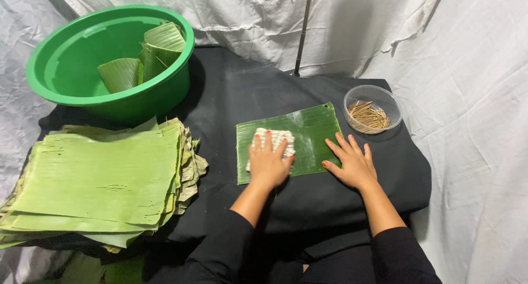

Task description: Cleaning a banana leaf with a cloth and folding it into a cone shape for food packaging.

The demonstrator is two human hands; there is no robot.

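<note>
Low tabletop draped in black cloth [242,91], white sheeting around it. Directly on cloth: green plastic basin [71,91] at far left, thick stack of cut banana leaves [99,179] near left just beside the basin, single banana leaf piece [313,130] lying flat at centre, small clear bowl of wooden picks [371,109] far right, just beside the leaf's corner.

Glossy banana leaf [308,135] on matt black cloth [247,97]; shiny green plastic basin [66,69].
</note>
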